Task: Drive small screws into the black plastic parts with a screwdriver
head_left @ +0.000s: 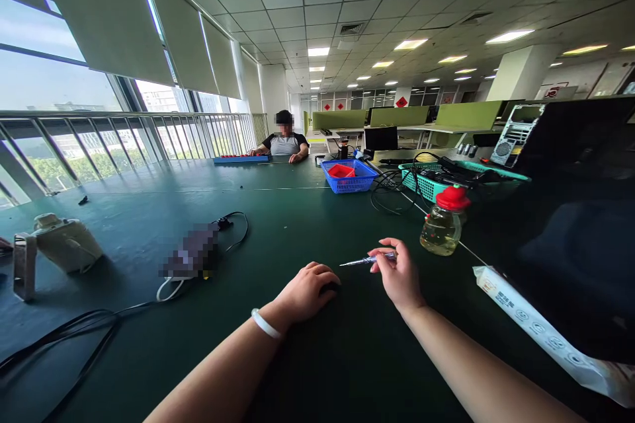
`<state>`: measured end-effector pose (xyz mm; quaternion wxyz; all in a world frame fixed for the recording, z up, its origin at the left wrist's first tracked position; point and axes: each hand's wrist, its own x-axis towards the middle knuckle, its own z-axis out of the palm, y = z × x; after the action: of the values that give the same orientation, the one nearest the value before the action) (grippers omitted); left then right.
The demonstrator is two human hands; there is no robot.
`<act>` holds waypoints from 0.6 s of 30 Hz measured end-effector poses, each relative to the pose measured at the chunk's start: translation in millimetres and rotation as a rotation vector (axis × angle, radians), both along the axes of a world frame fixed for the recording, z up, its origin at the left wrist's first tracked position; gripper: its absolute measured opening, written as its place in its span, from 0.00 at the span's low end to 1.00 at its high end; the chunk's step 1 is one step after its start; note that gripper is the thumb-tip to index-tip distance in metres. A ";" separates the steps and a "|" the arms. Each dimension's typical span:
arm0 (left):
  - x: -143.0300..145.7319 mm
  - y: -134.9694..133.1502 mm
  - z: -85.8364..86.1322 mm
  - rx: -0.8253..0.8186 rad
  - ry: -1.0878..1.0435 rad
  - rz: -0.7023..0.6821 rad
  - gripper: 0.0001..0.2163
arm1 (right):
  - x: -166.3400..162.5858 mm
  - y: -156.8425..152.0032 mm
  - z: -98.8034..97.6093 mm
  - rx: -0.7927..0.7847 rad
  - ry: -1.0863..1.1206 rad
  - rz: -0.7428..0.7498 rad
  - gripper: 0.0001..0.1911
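My right hand (398,274) pinches a slim clear-handled screwdriver (366,260) whose metal tip points left, just above the dark green table (307,225). My left hand (308,291), with a white band on its wrist, rests on the table with its fingers curled over a small dark object (331,288) that is mostly hidden. The screwdriver tip hovers a little above and to the right of that hand.
A small bottle with a red cap (443,221) stands to the right. A white packet (546,334) lies at the right edge. Blue basket (350,176), green basket (426,180) and cables sit farther back. A white device (59,244) lies at left. Another person (284,139) sits at the far end.
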<state>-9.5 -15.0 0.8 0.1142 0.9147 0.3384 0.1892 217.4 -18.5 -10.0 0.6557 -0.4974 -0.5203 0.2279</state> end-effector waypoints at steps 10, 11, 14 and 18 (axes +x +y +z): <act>-5.6 -15.5 5.0 0.036 0.071 0.106 0.11 | -0.5 -0.4 -0.5 0.021 -0.004 0.014 0.14; -12.2 -20.0 6.1 0.030 0.080 0.114 0.12 | -0.4 -0.4 -0.7 0.021 -0.003 0.015 0.14; -42.9 -37.6 8.5 0.013 0.129 0.155 0.12 | -0.6 -0.2 -1.2 0.027 -0.006 0.023 0.15; -107.5 -61.8 7.7 0.021 0.155 0.275 0.14 | -1.6 0.5 -1.9 0.025 -0.016 0.036 0.15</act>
<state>-117.0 -76.8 8.5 0.0512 0.8726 0.4664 0.1355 215.8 -18.0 -11.8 0.6534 -0.4814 -0.5374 0.2293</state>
